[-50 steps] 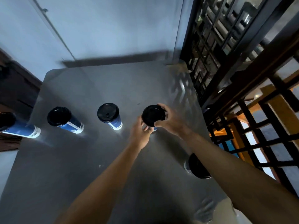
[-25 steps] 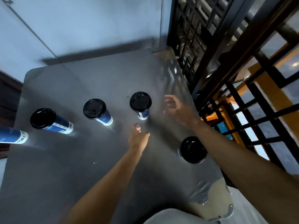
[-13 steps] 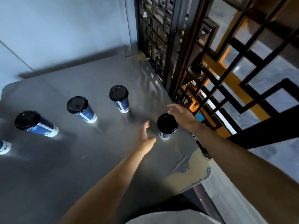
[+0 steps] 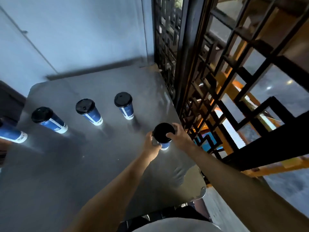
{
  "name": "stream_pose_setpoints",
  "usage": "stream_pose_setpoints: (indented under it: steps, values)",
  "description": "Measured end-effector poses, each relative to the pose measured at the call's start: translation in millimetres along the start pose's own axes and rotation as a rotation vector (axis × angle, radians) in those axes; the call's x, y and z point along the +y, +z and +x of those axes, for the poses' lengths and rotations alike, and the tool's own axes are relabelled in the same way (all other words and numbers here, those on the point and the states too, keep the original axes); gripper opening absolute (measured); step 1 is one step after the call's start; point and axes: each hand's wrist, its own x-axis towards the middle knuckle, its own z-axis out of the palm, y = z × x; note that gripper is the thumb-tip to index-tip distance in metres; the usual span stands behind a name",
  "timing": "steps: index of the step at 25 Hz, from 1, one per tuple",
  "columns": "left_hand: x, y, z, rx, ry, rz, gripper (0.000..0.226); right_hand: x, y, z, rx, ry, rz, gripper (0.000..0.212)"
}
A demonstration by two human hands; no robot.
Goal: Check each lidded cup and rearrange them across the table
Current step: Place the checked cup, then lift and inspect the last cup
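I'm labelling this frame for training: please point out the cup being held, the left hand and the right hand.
held cup (image 4: 164, 145): head view, on its blue side wall below the lid.
left hand (image 4: 149, 142): head view, on the back of the hand.
right hand (image 4: 181, 138): head view, on the back of the hand.

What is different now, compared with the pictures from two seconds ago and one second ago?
Both hands let go of the third cup in the row and went to the cup nearest the lattice. The left hand now grips its side, the right hand its lid. The other cups stayed standing.
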Motion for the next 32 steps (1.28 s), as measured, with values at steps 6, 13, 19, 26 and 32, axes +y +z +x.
stream_pose_setpoints:
  steps: [6, 13, 19, 26, 32]
  values:
    - [4.5, -8.6, -33.2, 0.074, -0.06, -0.131, 0.017, -6.2, 1.4, 15.7, -0.089, -0.002, 0.036, 0.066]
    - [-4.1, -15.1, -75.3, 0.013, -0.245, -0.495, 0.044, -9.0, 18.7, -9.6, -0.487, 0.242, 0.278, 0.071]
    - [-27.1, -13.3, -83.6, 0.049, -0.39, -0.828, 0.061, -6.1, 44.7, -37.7, -0.492, 0.16, 0.289, 0.06]
    - [-32.8, -16.0, -87.5, -0.097, -0.608, -1.18, 0.055, 5.2, 54.9, -52.2, -0.438, 0.219, 0.354, 0.039]
    - [-40.7, -12.0, -84.1, -0.063, -0.654, -1.163, 0.052, 9.5, 56.1, -46.5, -0.456, 0.266, 0.334, 0.036]
